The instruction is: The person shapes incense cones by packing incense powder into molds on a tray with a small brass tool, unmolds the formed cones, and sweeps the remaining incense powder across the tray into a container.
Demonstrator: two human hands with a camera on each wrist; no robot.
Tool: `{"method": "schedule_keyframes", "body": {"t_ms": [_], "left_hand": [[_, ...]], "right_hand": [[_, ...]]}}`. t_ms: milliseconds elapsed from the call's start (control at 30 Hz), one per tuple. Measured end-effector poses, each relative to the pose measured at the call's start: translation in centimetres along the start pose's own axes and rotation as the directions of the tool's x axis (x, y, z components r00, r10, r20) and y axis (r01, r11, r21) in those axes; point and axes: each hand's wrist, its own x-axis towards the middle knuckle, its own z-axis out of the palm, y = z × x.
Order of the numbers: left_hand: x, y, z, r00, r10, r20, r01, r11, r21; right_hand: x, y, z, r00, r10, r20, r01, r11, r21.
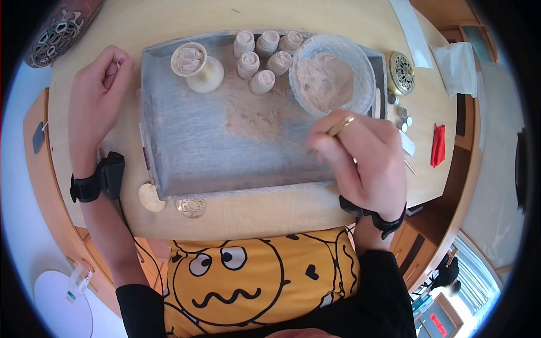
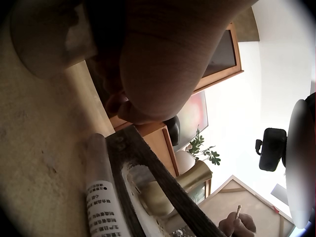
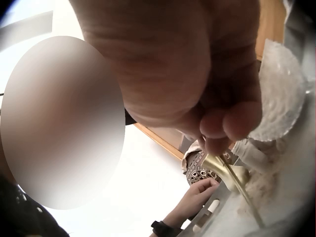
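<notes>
My right hand (image 1: 366, 158) grips a thin gold-coloured rod (image 3: 242, 190) over the right part of a grey wooden tray (image 1: 191, 141). The rod's lower end points down at the tray floor. Behind this hand, a clear textured bowl (image 1: 363, 84) holds pinkish powder (image 1: 327, 81). My left hand (image 1: 101, 84), its fingers loosely curled, is by the tray's left side and holds nothing visible. Nearest to it inside the tray stands a cream and gold vase (image 1: 205, 79), its flared mouth filled with powder. Several small jars (image 1: 262, 83) heaped with powder stand between vase and bowl.
Loose powder (image 1: 256, 121) lies across the middle of the tray. A round gold disc (image 1: 151, 197) and an openwork metal lid (image 1: 191, 207) lie at the front edge. Beyond the tray's right side are an openwork metal container (image 1: 401, 73) and a red pouch (image 1: 438, 145).
</notes>
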Motion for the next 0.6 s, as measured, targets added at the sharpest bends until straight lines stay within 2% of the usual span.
{"method": "schedule_keyframes", "body": {"t_ms": [33,100,233,300,333,400,533,600], "left_hand": [[0.0,-0.1,-0.1,1.0,0.0,-0.004,0.001,1.0,0.013],[-0.1,0.0,-0.1,1.0,-0.006,-0.009,0.007,1.0,0.017],[-0.1,0.1,0.0,1.0,0.018,-0.02,-0.018,1.0,0.006],[-0.1,0.3,-0.2,1.0,0.013,-0.026,-0.013,1.0,0.006],[-0.1,0.4,-0.2,1.0,0.021,-0.019,-0.021,1.0,0.011],[0.0,0.2,-0.2,1.0,0.023,-0.019,-0.023,1.0,0.008],[0.0,0.1,-0.1,1.0,0.004,-0.019,-0.004,1.0,-0.004],[0.0,0.0,0.0,1.0,0.011,-0.02,-0.011,1.0,-0.006]], "right_hand": [[0.2,-0.1,0.2,1.0,-0.002,0.0,0.002,1.0,-0.002],[0.4,-0.2,0.5,0.964,0.091,-0.251,-0.094,0.996,0.002],[0.1,0.5,-0.4,0.976,0.04,-0.215,-0.017,0.994,0.111],[-0.3,0.5,-1.4,0.996,0.029,-0.079,-0.018,0.992,0.127],[-0.2,0.6,-1.5,0.997,0.023,-0.076,-0.014,0.992,0.123],[-0.2,0.8,-1.3,0.997,0.067,-0.035,-0.066,0.998,0.004],[0.3,0.2,-0.3,0.987,0.095,-0.128,-0.09,0.995,0.04],[0.4,0.2,0.5,0.975,0.036,-0.22,-0.027,0.999,0.042]]}}
